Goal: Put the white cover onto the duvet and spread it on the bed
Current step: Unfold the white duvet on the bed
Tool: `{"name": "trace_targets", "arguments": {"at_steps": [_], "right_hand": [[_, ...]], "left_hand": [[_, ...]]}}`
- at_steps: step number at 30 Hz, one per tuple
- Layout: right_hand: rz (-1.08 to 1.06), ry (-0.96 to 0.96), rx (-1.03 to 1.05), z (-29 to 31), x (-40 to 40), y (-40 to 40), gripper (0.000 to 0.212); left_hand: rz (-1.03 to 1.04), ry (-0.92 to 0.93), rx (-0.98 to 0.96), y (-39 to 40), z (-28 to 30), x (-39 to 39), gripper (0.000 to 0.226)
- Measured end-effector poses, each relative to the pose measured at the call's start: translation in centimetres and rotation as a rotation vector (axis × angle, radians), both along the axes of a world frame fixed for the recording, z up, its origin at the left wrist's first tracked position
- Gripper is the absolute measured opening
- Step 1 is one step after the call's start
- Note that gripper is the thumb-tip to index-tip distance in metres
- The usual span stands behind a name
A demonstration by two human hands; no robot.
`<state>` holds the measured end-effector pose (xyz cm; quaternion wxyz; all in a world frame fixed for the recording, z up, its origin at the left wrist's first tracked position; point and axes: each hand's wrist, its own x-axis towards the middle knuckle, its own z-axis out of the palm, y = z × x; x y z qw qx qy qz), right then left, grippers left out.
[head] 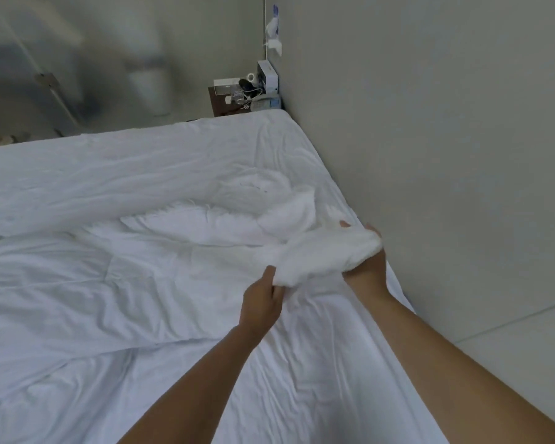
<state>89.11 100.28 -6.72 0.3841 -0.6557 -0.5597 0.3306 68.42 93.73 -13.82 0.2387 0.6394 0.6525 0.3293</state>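
A white duvet lies crumpled across the middle of the bed, with the white cover wrinkled over the near part. My left hand pinches a bunched edge of white fabric near the bed's right side. My right hand grips the other end of the same bunch, lifted slightly off the mattress close to the wall. Where cover ends and duvet begins inside the bunch is hard to tell.
A plain wall runs along the bed's right edge. A dark bedside table with a white box, cables and small items stands past the far corner. A blurred curtain or cloth hangs at the back left.
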Motion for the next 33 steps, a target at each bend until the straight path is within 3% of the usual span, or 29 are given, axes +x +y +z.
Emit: {"name": "trace_targets", "arguments": {"at_steps": [3,5,6,8,10,13,15,17,19,24,27,28,30,33], "right_hand": [[-0.134,0.15,-0.204,-0.4,5.9,0.2,0.051],[-0.181,0.519,-0.503,-0.7,9.2,-1.0,0.059],[-0.165,0.725,-0.629,-1.2,10.4,-2.0,0.069],[-0.12,0.86,-0.695,-2.3,10.9,-4.8,0.099],[-0.07,0.758,-0.659,-4.5,9.7,-7.8,0.091],[-0.165,0.304,-0.438,-7.8,8.9,-11.2,0.043],[-0.33,0.195,-0.327,-8.9,10.4,-12.6,0.048],[-0.494,0.157,-0.24,-10.2,13.0,-13.7,0.049],[-0.607,0.157,-0.216,-12.0,15.6,-15.0,0.045],[-0.833,0.07,-0.242,-15.4,22.3,-17.1,0.048],[-0.905,-0.05,-0.298,-16.3,26.3,-17.7,0.047],[-0.874,-0.097,-0.345,-16.8,27.2,-18.0,0.044],[-0.759,-0.164,-0.57,-18.3,27.7,-18.3,0.046],[-0.601,-0.448,-0.997,-20.1,23.1,-17.3,0.094]], "left_hand": [[-0.147,0.127,0.037,0.0,3.9,3.6,0.028],[-0.255,0.279,-0.005,-0.8,4.6,6.4,0.028],[-0.286,0.303,-0.041,-1.3,4.2,7.8,0.026],[-0.34,0.362,-0.154,-3.1,2.7,10.7,0.021],[-0.41,0.391,-0.215,-5.5,1.1,14.1,0.026],[-0.475,0.247,-0.343,-9.3,-1.2,18.8,0.033],[-0.527,0.192,-0.356,-11.1,-3.1,19.8,0.032],[-0.612,0.303,-0.293,-11.6,-5.9,18.8,0.049],[-0.634,0.529,-0.259,-11.5,-7.9,16.3,0.073],[-0.306,0.826,-0.203,-13.1,-10.0,5.8,0.062],[-0.029,0.835,-0.453,-15.8,-11.0,-1.3,0.043],[-0.024,0.777,-0.579,-17.3,-11.9,-2.3,0.042],[-0.21,0.666,-0.745,-20.3,-14.8,-2.5,0.053],[-0.502,0.641,-0.739,-24.0,-18.0,1.4,0.077]]}}
